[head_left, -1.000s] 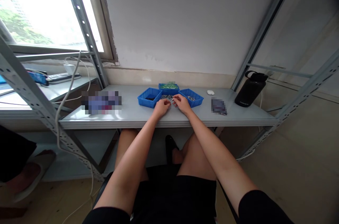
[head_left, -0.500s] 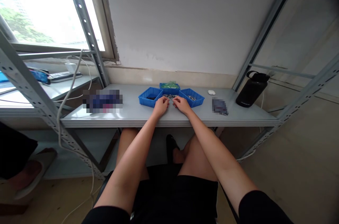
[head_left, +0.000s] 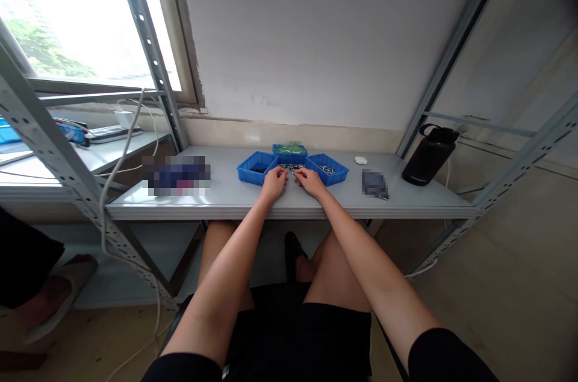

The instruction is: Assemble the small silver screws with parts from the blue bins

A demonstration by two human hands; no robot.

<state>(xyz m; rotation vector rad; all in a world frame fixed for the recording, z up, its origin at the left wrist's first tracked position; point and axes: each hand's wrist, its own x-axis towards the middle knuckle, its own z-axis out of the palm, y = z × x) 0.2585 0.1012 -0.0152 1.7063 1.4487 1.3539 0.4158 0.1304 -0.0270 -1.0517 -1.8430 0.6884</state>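
Left hand (head_left: 274,183), right hand (head_left: 309,181): curled, cannot tell what's pinched | just beyond: small shiny metallic pieces (head_left: 293,167), heaped | flanking: angular blue plastic bins (head_left: 249,176)

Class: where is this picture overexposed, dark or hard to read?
In the head view, the window is washed out, glare hits the tabletop at left, the top right corner is nearly black, two patches are pixelated, and the shiny pieces by the left hand and right hand are too small to distinguish.

One head-worn view — forward and down onto the nearby bench (head_left: 223,189), pale wall (head_left: 293,38) beyond.
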